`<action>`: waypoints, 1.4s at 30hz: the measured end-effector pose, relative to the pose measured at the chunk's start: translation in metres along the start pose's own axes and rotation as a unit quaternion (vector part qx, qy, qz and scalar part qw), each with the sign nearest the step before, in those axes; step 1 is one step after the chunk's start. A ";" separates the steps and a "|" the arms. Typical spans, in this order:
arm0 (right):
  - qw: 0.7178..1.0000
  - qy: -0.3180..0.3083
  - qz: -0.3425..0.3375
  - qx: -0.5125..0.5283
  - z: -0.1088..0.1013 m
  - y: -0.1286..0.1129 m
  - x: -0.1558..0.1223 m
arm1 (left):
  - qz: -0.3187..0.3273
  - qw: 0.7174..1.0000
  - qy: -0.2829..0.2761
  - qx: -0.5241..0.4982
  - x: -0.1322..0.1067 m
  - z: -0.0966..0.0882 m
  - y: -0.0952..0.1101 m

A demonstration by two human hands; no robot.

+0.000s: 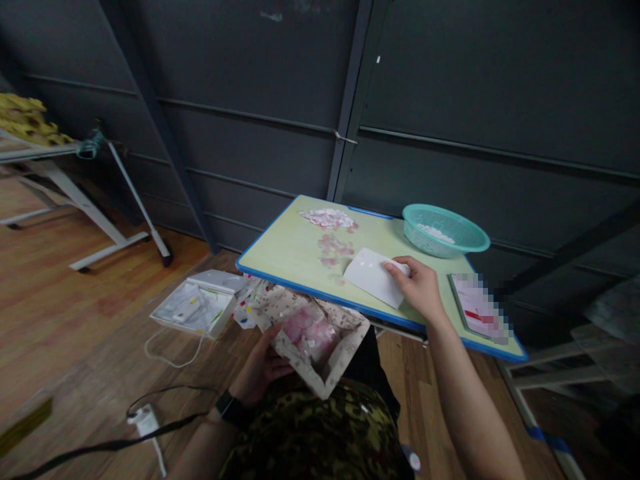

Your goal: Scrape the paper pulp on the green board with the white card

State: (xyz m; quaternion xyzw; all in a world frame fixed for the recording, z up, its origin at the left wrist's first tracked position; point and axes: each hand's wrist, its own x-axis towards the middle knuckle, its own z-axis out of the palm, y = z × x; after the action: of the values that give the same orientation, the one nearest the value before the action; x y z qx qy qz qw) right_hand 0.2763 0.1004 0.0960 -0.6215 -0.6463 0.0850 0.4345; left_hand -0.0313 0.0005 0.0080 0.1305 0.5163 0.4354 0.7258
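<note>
My left hand grips the near left side of an open box, which sits tilted at my lap, just under the table's front edge. Inside it lie pink and white pieces that look wrapped in clear plastic. Over the table, my right hand pinches a white card or sheet by its right end; its lower edge is at the tabletop. Left of the card, reddish stains or small bits spread over the yellow tabletop. Behind them is a pile of white and pink pieces.
A green plastic basket holding white bits stands at the table's back right, with a phone or tablet nearer me. On the floor at left are an open white box with a cable and a power strip. Dark metal panels rise behind.
</note>
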 end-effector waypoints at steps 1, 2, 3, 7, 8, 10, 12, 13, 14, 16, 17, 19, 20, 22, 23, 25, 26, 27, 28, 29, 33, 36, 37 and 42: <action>1.000 0.000 0.011 0.016 0.001 0.001 -0.002 | -0.001 1.000 0.002 0.002 0.000 0.000 0.000; 0.999 0.009 0.024 0.026 0.002 0.002 -0.004 | -0.002 1.000 0.004 0.003 -0.001 0.001 0.000; 0.999 0.026 0.037 0.029 0.003 0.002 -0.006 | -0.001 1.000 0.007 0.003 -0.001 0.001 0.001; 0.994 0.082 0.070 0.006 0.009 0.000 -0.016 | 0.000 1.000 0.016 -0.003 -0.001 0.004 0.000; 0.994 0.078 0.070 0.005 0.011 -0.002 -0.019 | -0.001 1.000 0.018 -0.006 0.000 0.004 -0.001; 0.996 0.055 0.066 0.013 0.016 -0.005 -0.022 | 0.003 1.000 0.021 -0.010 0.001 0.003 -0.002; 0.997 0.048 0.061 0.023 0.019 -0.009 -0.023 | 0.006 1.000 0.021 -0.007 0.002 0.001 -0.002; 0.996 0.053 0.061 0.027 0.020 -0.010 -0.023 | 0.009 1.000 0.019 -0.005 0.002 0.000 -0.002; 0.996 0.060 0.062 0.028 0.021 -0.011 -0.022 | 0.011 1.000 0.017 -0.003 0.002 -0.001 -0.001; 0.995 0.067 0.063 0.028 0.023 -0.011 -0.019 | 0.016 1.000 0.015 -0.002 0.002 -0.003 0.001; 0.996 0.061 0.063 0.029 0.024 -0.011 -0.018 | 0.019 1.000 0.015 -0.001 0.001 -0.003 0.002; 0.997 0.036 0.060 0.039 0.028 -0.012 -0.018 | 0.021 1.000 0.016 0.001 0.001 -0.004 0.004; 0.997 0.023 0.058 0.047 0.029 -0.014 -0.018 | 0.022 1.000 0.017 0.001 0.001 -0.004 0.004; 0.997 0.004 0.053 0.063 0.034 -0.019 -0.021 | 0.025 1.000 0.018 0.002 0.002 -0.004 0.005; 0.996 -0.003 0.050 0.069 0.035 -0.023 -0.023 | 0.026 1.000 0.017 0.002 0.002 -0.004 0.005; 0.996 -0.018 0.041 0.076 0.038 -0.031 -0.027 | 0.027 1.000 0.017 0.001 0.003 -0.004 0.004; 0.996 -0.027 0.034 0.079 0.039 -0.035 -0.028 | 0.027 0.999 0.018 0.000 0.004 -0.004 0.004; 0.996 -0.035 0.027 0.083 0.039 -0.038 -0.028 | 0.026 0.999 0.020 -0.001 0.004 -0.004 0.003; 0.995 -0.040 0.022 0.088 0.039 -0.040 -0.028 | 0.025 0.999 0.021 -0.002 0.003 -0.003 0.003; 0.995 -0.038 0.021 0.093 0.038 -0.040 -0.026 | 0.024 0.999 0.021 -0.003 0.003 -0.003 0.003; 0.994 0.017 0.043 0.096 0.035 -0.026 -0.014 | 0.015 1.000 0.019 -0.006 0.000 0.001 0.003; 0.995 0.021 0.050 0.086 0.035 -0.012 -0.005 | 0.011 1.000 0.021 0.001 -0.002 0.006 0.004; 0.995 0.016 0.050 0.086 0.036 -0.010 -0.003 | 0.009 1.000 0.020 0.004 -0.002 0.008 0.003; 0.995 -0.019 0.029 0.089 0.045 -0.016 -0.003 | 0.012 1.000 0.020 0.016 -0.001 0.009 0.002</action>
State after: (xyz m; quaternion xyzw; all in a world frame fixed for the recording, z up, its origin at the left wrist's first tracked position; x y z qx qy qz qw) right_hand 0.2339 0.1134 0.0777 -0.5972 -0.6261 0.1666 0.4729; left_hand -0.0248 0.0033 0.0141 0.1396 0.5356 0.4384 0.7081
